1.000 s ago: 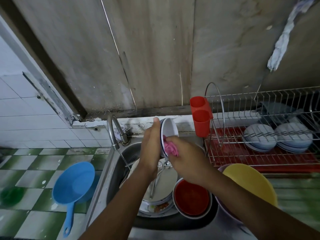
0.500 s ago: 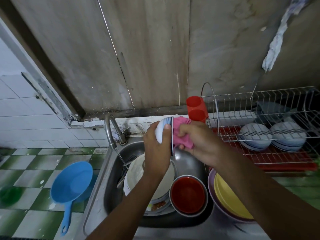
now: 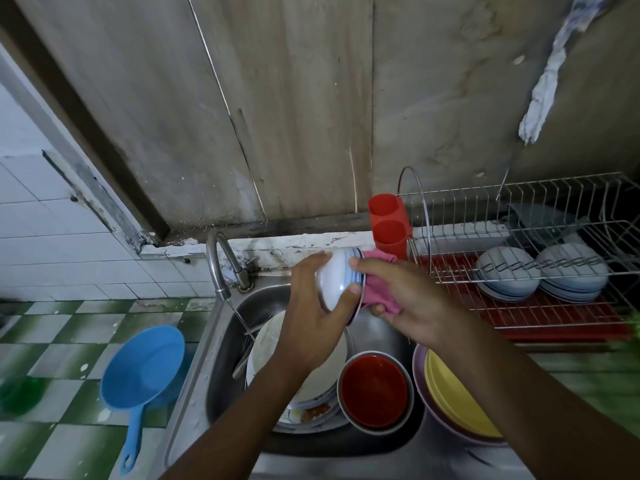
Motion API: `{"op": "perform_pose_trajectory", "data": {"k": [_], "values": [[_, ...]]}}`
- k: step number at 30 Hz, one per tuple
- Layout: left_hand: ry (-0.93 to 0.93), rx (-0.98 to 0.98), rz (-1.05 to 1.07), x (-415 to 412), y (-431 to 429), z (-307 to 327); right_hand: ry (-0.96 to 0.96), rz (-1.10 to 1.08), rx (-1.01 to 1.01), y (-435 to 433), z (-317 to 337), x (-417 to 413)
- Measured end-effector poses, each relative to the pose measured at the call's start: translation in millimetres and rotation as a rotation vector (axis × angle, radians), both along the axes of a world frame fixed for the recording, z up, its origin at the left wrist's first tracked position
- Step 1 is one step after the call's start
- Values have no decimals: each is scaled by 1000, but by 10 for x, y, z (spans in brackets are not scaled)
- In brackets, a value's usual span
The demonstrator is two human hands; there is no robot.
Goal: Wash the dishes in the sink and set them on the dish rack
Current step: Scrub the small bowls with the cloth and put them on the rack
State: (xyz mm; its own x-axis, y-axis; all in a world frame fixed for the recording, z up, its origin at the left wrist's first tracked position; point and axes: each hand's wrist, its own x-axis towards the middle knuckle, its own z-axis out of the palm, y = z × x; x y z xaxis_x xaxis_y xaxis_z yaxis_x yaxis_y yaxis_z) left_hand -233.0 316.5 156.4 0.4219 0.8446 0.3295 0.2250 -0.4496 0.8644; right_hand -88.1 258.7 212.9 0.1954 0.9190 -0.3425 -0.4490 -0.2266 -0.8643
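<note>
Above the steel sink, my left hand grips a small white bowl with blue rim stripes, tipped on its side with its mouth facing right. My right hand holds a pink cloth against the bowl's mouth, thumb over the rim. In the sink lie stacked white plates with food scraps, some cutlery, and a red bowl. The wire dish rack stands at the right with stacks of pale blue bowls on it.
A curved faucet runs a thin stream into the sink. A blue scoop lies on the green checkered counter at left. Red cups hang on the rack's left end. Yellow and purple bowls sit right of the sink.
The bowl has been turned in my left hand from mouth facing me to mouth facing right. The pink cloth moved from inside the bowl to its rim.
</note>
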Motion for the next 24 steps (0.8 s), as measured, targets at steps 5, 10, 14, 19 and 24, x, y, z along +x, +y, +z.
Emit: {"op": "perform_pose_trajectory", "data": {"k": [5,10,14,19,24], "values": [[-125,-889,-40,-18,148,437,-540,-73,148,-70,-56,-22],[-95,-959,-41,115,150,557,-703,136,149,-140,-129,-223],[-194,-718,138,270,-116,401,-77,-9,63,-9,-30,-97],[-158,-772,202,280,48,424,-355,138,97,-77,40,-116],[-69,-304,125,137,-143,119,181,63,-33,13,97,121]]}}
